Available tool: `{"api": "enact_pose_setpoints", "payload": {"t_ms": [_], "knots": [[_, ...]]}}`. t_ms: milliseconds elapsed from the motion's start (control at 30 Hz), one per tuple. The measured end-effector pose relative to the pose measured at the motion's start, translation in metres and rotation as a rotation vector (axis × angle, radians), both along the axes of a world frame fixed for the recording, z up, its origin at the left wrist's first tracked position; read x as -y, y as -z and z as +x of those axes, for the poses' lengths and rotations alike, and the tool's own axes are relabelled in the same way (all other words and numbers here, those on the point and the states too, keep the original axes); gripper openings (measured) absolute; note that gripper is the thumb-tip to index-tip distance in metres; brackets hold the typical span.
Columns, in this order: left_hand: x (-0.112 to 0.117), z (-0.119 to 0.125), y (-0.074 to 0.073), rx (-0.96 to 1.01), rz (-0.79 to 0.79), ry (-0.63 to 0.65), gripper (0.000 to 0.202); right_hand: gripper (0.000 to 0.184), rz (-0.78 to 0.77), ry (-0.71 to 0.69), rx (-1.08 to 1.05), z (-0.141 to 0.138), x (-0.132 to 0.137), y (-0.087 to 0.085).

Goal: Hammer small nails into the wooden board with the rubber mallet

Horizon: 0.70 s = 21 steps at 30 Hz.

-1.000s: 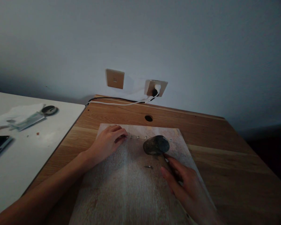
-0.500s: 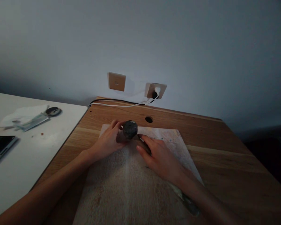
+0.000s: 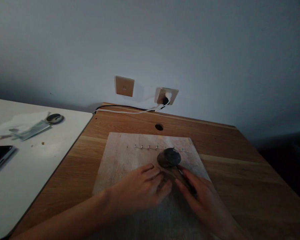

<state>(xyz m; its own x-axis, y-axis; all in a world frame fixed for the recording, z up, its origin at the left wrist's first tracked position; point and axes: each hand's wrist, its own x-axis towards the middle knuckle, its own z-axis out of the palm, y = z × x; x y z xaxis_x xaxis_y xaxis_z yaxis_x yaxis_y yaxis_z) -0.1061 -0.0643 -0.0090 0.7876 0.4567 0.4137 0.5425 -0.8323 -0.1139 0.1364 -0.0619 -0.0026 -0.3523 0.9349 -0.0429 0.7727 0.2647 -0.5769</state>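
Note:
My right hand [image 3: 202, 196] is wrapped around the wooden handle of a hammer [image 3: 169, 157]. Its thick dark head is over the right half of a pale wooden board [image 3: 112, 166]. Just left of the handle, my left hand [image 3: 145, 186] is closed with its fingers curled in. Whatever it may hold is hidden. Behind the hammer, several small nails [image 3: 148, 147] stand upright in a row across the far part of the board. The hammer head partly covers the right part of that row. A small dark mark [image 3: 127, 147] lies at the row's left end.
The board rests on a brown wooden table [image 3: 230, 166] with a round cable hole [image 3: 159, 127]. White and black cables run to a wall socket [image 3: 167, 96]. On the left, a white table [image 3: 40, 166] carries a dark device [image 3: 0, 156], a roll of tape [image 3: 54, 118] and a packet [image 3: 33, 130].
The hammer has moved right and nearer to me with my right hand. My left hand has drawn back from the far left of the board and curled. The row of nails now shows.

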Motion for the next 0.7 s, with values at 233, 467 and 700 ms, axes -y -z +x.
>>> {"api": "enact_pose_setpoints", "payload": {"t_ms": [233,467,700], "knots": [[-0.005,0.000,0.001,-0.002,-0.054,0.029,0.010,0.052,-0.027,0.023,0.022,0.001,0.005,0.001],[-0.046,-0.096,0.013,0.453,-0.505,-0.423,0.026,0.047,-0.065,0.024,0.014,0.002,0.004,-0.003],[-0.048,-0.104,0.022,0.479,-0.489,-0.418,0.027,0.047,-0.097,0.036,0.019,0.002,0.004,-0.002]]}}
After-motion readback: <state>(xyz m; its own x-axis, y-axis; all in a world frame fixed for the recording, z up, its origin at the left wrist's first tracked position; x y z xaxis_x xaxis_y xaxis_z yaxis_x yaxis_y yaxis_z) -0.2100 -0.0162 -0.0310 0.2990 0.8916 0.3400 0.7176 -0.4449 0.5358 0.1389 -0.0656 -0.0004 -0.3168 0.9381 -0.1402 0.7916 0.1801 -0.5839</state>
